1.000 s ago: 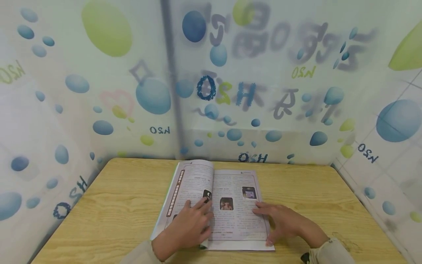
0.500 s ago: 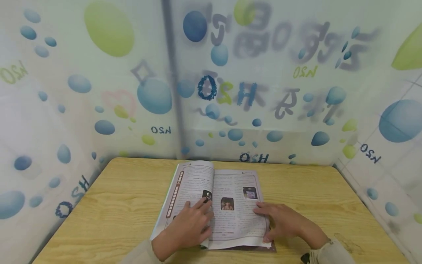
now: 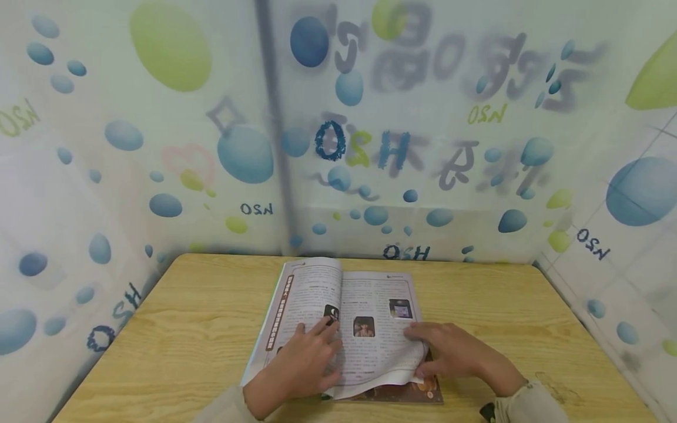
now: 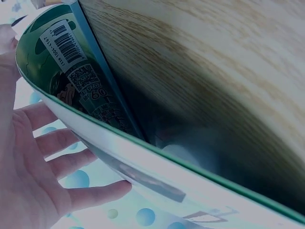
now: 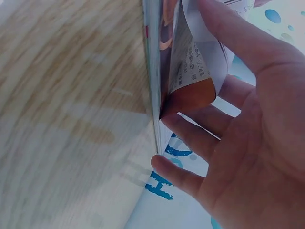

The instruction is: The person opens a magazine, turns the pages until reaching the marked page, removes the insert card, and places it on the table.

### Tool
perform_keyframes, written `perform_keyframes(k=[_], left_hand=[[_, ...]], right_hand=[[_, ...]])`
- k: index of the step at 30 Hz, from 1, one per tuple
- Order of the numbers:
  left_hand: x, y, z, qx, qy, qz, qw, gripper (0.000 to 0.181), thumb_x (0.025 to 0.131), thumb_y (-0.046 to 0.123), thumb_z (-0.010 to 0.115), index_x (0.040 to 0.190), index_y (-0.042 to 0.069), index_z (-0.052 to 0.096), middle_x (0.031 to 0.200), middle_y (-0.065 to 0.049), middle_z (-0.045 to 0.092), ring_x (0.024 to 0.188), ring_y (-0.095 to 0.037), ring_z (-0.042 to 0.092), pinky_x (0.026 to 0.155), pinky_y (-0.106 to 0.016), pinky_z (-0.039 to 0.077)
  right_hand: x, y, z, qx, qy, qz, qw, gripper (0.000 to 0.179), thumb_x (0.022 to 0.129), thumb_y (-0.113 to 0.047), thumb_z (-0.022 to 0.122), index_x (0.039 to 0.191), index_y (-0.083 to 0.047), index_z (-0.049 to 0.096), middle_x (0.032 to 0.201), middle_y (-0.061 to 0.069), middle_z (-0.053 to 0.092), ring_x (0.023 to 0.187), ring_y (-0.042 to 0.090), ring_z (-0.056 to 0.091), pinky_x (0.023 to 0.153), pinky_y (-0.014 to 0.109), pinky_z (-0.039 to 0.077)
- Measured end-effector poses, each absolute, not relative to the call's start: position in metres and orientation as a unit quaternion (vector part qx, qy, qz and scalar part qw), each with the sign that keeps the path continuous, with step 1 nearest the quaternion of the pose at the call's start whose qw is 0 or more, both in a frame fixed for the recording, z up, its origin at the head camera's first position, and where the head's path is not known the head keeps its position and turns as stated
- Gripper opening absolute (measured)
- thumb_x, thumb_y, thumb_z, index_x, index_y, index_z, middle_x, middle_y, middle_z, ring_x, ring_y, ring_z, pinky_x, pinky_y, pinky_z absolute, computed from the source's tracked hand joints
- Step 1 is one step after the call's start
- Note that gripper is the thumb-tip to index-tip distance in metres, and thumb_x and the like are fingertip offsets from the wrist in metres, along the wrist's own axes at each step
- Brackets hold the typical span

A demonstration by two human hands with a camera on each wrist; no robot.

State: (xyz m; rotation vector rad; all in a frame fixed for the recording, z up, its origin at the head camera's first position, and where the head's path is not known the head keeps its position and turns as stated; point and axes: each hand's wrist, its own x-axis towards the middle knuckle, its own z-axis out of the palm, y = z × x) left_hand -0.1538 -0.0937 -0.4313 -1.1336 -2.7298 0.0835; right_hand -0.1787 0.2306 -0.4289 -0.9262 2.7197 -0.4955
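An open magazine (image 3: pixel 312 282) lies on the table, its left pages bowed up near the spine. My left hand (image 3: pixel 304 361) rests on the left page beside the spine, fingers spread and relaxed. In the left wrist view the green back cover (image 4: pixel 38 43), with a barcode, curves above the wood beside this hand (image 4: pixel 28 171). At the magazine's right edge my right hand (image 3: pixel 457 355) pinches the lower corner of the right-hand page (image 3: pixel 375 346). That corner curls upward, baring a dark brown page (image 3: pixel 386 395) below. The right wrist view shows the lifted sheet (image 5: pixel 209 47) between thumb and fingers.
The light wooden table (image 3: pixel 174 329) extends on both sides of the magazine. A pale curtain (image 3: pixel 455 235) printed with blue and green drops and H2O lettering stands behind the table and along its sides.
My right hand has drawn the right page's lower corner leftward and up, so the page buckles and the brown page beneath has come into sight. The left hand stays in place.
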Motion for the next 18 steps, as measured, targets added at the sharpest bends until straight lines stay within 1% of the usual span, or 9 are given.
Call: perform_keyframes(k=[3,5,7,10,13,18], left_hand=[[-0.153,-0.094,-0.432,-0.378,-0.921,0.030,0.090,0.050,0.087,0.056,0.061,0.107,0.013,0.073,0.134,-0.011,0.060,0.127,-0.033,0.055,0.082,-0.061,0.052],[-0.153,-0.093,-0.431,-0.375,-0.923,0.029,0.084,0.060,0.086,0.065,0.058,0.110,0.012,0.074,0.135,-0.011,0.060,0.127,-0.034,0.054,0.083,-0.062,0.051],[-0.152,-0.092,-0.431,-0.372,-0.924,0.028,0.082,0.071,0.083,0.075,0.055,0.111,0.012,0.074,0.136,-0.012,0.060,0.128,-0.034,0.054,0.084,-0.062,0.051],[-0.151,-0.091,-0.430,-0.371,-0.924,0.035,0.089,0.086,0.075,0.086,0.052,0.112,0.011,0.074,0.136,-0.014,0.059,0.127,-0.035,0.054,0.083,-0.062,0.051],[-0.150,-0.090,-0.430,-0.371,-0.922,0.047,0.098,0.091,0.071,0.089,0.052,0.112,0.011,0.073,0.136,-0.014,0.060,0.126,-0.035,0.055,0.082,-0.060,0.052],[-0.149,-0.089,-0.429,-0.371,-0.922,0.055,0.100,0.089,0.070,0.087,0.056,0.114,0.012,0.073,0.135,-0.013,0.060,0.125,-0.034,0.055,0.081,-0.060,0.052]], right_hand=[[-0.181,0.230,-0.428,-0.323,0.928,-0.163,0.090,0.073,0.080,-0.053,0.077,0.134,-0.005,0.061,0.138,0.011,0.059,0.127,0.033,0.055,0.102,0.054,0.044],[-0.181,0.230,-0.427,-0.328,0.929,-0.157,0.070,0.071,0.081,-0.051,0.077,0.133,-0.005,0.061,0.137,0.012,0.059,0.126,0.033,0.055,0.101,0.054,0.045],[-0.181,0.229,-0.425,-0.330,0.930,-0.155,0.055,0.070,0.082,-0.051,0.076,0.134,-0.005,0.061,0.136,0.012,0.059,0.126,0.033,0.055,0.101,0.055,0.044],[-0.181,0.227,-0.421,-0.329,0.930,-0.156,0.044,0.072,0.083,-0.055,0.073,0.134,-0.006,0.061,0.136,0.012,0.058,0.127,0.035,0.054,0.101,0.058,0.043],[-0.181,0.227,-0.417,-0.330,0.929,-0.162,0.038,0.075,0.083,-0.060,0.069,0.135,-0.007,0.061,0.137,0.014,0.057,0.128,0.037,0.052,0.101,0.061,0.041],[-0.180,0.227,-0.413,-0.338,0.923,-0.182,0.026,0.075,0.085,-0.062,0.065,0.137,-0.007,0.059,0.139,0.017,0.056,0.128,0.040,0.052,0.099,0.063,0.042]])
